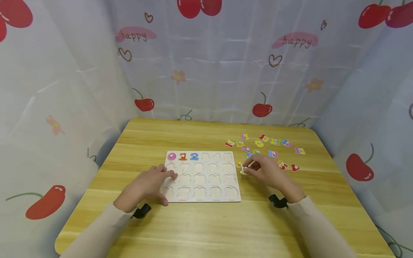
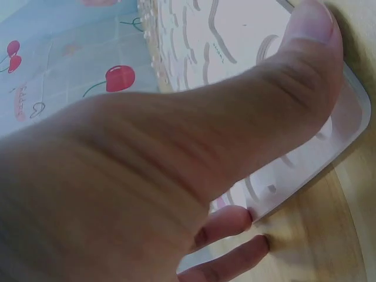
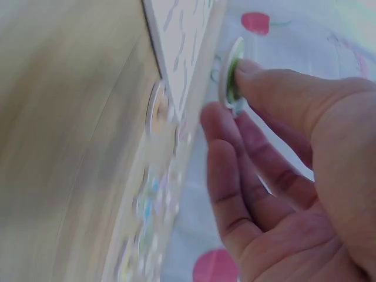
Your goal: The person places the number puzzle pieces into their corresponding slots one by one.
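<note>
A white number puzzle board [image 1: 206,201] lies flat on the table, with a pink 0 [image 1: 171,156], an orange 1 [image 1: 183,156] and a blue 2 [image 1: 194,156] in its top row. My left hand [image 1: 146,184] rests, spread, over the board's left edge; its thumb [image 2: 308,64] lies on the board near the front corner. Just off the board's right side, my right hand [image 1: 269,172] pinches a green number piece [image 3: 231,73] with a pale rim between thumb and fingers. Its digit is mostly hidden by the fingers.
Several loose coloured number pieces lie to the right of the board, among them a purple-and-yellow piece [image 1: 299,151] and a red 4 [image 1: 295,168]. A curtain with cherries [image 1: 206,89] encloses the wooden table [image 1: 200,229] at the back and sides.
</note>
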Action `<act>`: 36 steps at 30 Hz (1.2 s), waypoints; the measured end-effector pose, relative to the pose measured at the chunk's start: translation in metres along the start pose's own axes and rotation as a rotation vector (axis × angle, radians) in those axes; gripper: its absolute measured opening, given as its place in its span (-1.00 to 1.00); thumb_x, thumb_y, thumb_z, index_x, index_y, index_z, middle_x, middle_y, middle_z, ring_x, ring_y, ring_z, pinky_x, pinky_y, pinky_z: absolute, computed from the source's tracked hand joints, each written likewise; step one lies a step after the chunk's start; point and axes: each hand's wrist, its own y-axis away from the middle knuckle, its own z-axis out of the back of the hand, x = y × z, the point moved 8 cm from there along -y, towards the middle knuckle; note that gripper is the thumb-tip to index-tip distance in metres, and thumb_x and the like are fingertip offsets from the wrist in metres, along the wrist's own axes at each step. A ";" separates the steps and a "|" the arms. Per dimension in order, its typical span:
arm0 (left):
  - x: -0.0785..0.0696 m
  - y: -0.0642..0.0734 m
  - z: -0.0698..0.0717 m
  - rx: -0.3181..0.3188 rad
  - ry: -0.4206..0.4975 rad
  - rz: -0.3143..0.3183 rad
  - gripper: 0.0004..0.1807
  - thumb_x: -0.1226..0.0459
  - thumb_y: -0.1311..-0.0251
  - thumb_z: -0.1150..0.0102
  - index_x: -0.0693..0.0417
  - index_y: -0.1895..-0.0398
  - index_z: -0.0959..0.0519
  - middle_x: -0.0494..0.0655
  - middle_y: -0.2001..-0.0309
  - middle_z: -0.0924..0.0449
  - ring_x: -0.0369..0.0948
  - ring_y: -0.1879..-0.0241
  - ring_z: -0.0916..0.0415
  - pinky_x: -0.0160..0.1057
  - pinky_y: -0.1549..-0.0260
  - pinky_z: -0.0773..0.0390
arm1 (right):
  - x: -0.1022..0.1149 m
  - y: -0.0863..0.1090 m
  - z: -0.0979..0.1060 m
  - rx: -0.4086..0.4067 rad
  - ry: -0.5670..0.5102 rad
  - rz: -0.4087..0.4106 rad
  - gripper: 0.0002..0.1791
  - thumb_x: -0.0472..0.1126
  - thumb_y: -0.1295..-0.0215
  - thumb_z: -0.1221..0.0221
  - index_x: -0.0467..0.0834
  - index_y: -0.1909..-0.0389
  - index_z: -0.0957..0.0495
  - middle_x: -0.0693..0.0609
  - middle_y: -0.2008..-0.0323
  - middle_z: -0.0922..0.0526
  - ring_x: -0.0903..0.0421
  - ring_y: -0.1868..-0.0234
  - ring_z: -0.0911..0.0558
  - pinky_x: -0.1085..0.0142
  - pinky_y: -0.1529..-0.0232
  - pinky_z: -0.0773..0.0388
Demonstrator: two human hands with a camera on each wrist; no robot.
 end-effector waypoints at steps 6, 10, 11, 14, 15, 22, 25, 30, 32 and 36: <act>-0.002 0.001 0.002 0.013 0.006 0.009 0.07 -0.06 0.15 -0.98 -0.17 -0.54 -0.67 0.07 -0.35 -0.57 0.04 -0.17 -0.50 0.16 -0.12 -0.69 | 0.016 -0.035 -0.025 -0.014 -0.031 0.047 -0.87 -0.27 -0.48 -0.58 -0.14 0.07 -0.84 -0.04 0.06 -0.89 0.05 0.11 -0.89 0.04 -0.02 -0.89; -0.002 0.001 0.001 0.010 0.021 0.003 0.07 -0.06 0.14 -0.98 -0.17 -0.54 -0.66 0.07 -0.38 -0.56 0.05 -0.19 -0.49 0.17 -0.15 -0.69 | 0.024 -0.055 -0.042 0.014 -0.065 0.052 -0.90 -0.27 -0.51 -0.56 -0.15 0.07 -0.84 -0.06 0.05 -0.89 0.03 0.10 -0.91 0.09 -0.03 -0.88; -0.001 0.001 0.000 0.008 0.022 0.000 0.07 -0.06 0.14 -0.98 -0.17 -0.54 -0.66 0.07 -0.38 -0.55 0.05 -0.19 -0.49 0.16 -0.16 -0.69 | 0.027 -0.061 -0.046 0.020 -0.070 0.050 -0.91 -0.26 -0.51 -0.56 -0.14 0.08 -0.85 -0.07 0.06 -0.89 0.02 0.10 -0.91 0.10 -0.02 -0.87; 0.000 0.001 -0.001 0.005 0.022 -0.010 0.07 -0.07 0.14 -0.97 -0.16 -0.55 -0.66 0.07 -0.38 -0.55 0.05 -0.19 -0.48 0.15 -0.16 -0.69 | 0.035 -0.075 -0.057 0.042 -0.058 0.029 -0.93 -0.23 -0.54 -0.55 -0.11 0.08 -0.85 -0.06 0.04 -0.89 0.01 0.08 -0.91 0.12 -0.02 -0.85; 0.000 0.001 -0.001 0.005 0.021 -0.012 0.08 -0.07 0.13 -0.97 -0.16 -0.55 -0.65 0.08 -0.38 -0.55 0.06 -0.19 -0.48 0.15 -0.15 -0.69 | 0.037 -0.081 -0.060 0.048 -0.054 0.024 -0.93 -0.22 -0.55 -0.54 -0.11 0.08 -0.86 -0.07 0.04 -0.89 0.01 0.07 -0.90 0.12 -0.02 -0.84; 0.003 0.001 -0.001 0.001 0.036 -0.018 0.09 -0.07 0.12 -0.96 -0.15 -0.57 -0.64 0.09 -0.40 -0.53 0.07 -0.22 -0.47 0.15 -0.17 -0.69 | 0.049 -0.113 -0.081 0.078 -0.036 -0.043 -0.96 -0.20 -0.57 -0.52 -0.09 0.10 -0.88 -0.03 0.04 -0.90 0.07 0.07 -0.87 0.13 -0.08 -0.81; 0.003 0.001 -0.001 -0.004 0.046 -0.025 0.08 -0.06 0.11 -0.96 -0.13 -0.56 -0.64 0.10 -0.39 -0.53 0.07 -0.21 -0.46 0.14 -0.18 -0.69 | 0.051 -0.122 -0.089 0.085 -0.057 -0.056 -0.96 -0.25 -0.57 -0.51 -0.14 0.09 -0.88 -0.06 0.05 -0.91 0.07 0.08 -0.86 0.15 -0.06 -0.81; 0.001 0.002 0.000 0.002 0.054 -0.027 0.06 -0.06 0.09 -0.94 -0.13 -0.57 -0.64 0.10 -0.40 -0.52 0.07 -0.22 -0.45 0.14 -0.19 -0.69 | 0.048 -0.128 -0.099 0.088 -0.081 -0.109 -0.96 -0.29 -0.58 -0.49 -0.18 0.08 -0.88 -0.06 0.07 -0.91 0.08 0.08 -0.83 0.18 -0.06 -0.79; 0.001 0.003 0.000 0.004 0.055 -0.025 0.06 -0.06 0.08 -0.95 -0.13 -0.56 -0.64 0.10 -0.40 -0.52 0.07 -0.22 -0.45 0.14 -0.19 -0.69 | 0.047 -0.130 -0.102 0.087 -0.078 -0.122 -0.96 -0.29 -0.58 -0.49 -0.18 0.08 -0.88 -0.05 0.07 -0.91 0.08 0.08 -0.82 0.18 -0.06 -0.78; -0.001 0.003 0.000 0.001 0.048 -0.028 0.06 -0.05 0.10 -0.95 -0.12 -0.55 -0.64 0.10 -0.38 -0.52 0.06 -0.20 -0.44 0.12 -0.17 -0.68 | 0.047 -0.133 -0.105 0.074 -0.057 -0.134 -0.96 -0.28 -0.58 -0.49 -0.16 0.08 -0.89 -0.04 0.08 -0.91 0.06 0.07 -0.79 0.13 -0.11 -0.76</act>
